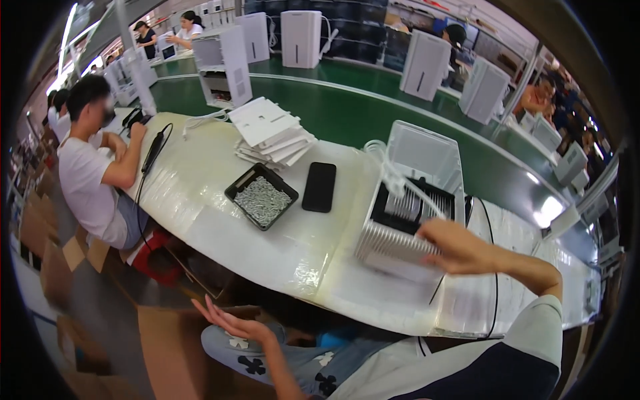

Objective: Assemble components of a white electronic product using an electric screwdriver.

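My right hand (pixel 457 248) is closed at the near side of a white appliance housing (pixel 427 147), which stands open on the table. A white power cord (pixel 417 190) runs from my fingers over the housing, its coiled part blurred by motion. Inside the housing sits a black part with silvery metal fins (pixel 403 205). White ribs line the housing's near face. My left hand (pixel 230 321) is held off the table's near edge above my lap, palm up, fingers stretched out and holding nothing.
A black tray of screws (pixel 262 197), a black phone (pixel 319 187) and stacked white panels (pixel 273 133) lie on the table. Beyond, white appliances (pixel 301 40) stand along a green conveyor (pixel 320 93). A co-worker (pixel 90 160) sits at the left. A cardboard box (pixel 167 353) is below my left hand.
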Available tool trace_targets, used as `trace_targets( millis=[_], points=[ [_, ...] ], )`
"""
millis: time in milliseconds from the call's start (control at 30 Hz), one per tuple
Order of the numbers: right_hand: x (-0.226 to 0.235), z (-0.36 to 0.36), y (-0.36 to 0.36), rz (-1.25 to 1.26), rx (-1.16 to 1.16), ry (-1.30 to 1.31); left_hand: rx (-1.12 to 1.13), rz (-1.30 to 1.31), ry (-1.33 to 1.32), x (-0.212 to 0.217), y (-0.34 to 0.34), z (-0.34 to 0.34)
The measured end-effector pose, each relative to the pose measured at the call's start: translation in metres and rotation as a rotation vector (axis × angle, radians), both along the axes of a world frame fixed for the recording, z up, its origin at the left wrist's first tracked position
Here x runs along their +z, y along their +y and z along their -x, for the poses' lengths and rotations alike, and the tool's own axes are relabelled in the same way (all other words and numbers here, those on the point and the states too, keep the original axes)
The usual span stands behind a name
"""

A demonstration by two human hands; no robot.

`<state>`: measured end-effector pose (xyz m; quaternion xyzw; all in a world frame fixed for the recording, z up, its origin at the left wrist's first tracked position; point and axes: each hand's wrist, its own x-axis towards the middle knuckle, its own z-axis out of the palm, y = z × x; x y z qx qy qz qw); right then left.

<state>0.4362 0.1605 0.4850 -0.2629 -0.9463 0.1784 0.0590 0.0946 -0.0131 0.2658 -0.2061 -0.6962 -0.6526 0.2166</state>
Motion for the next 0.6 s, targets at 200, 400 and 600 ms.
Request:
trace_targets(
  millis=[200, 400, 600],
  points=[
    [0.021, -0.032, -0.031, 0.006, 0.292, -0.029, -0.850, -0.046, 0.065, 0.094, 0.052, -0.060],
    [0.023, -0.050, 0.003, 0.138, -0.183, 0.387, -1.455, 0.229, -0.063, 0.124, 0.145, -0.100],
    [-0.004, -0.036, 0.014, 0.080, -0.064, 0.228, -1.601, 0.351, -0.402, 0.142, 0.188, -0.106]
  ],
)
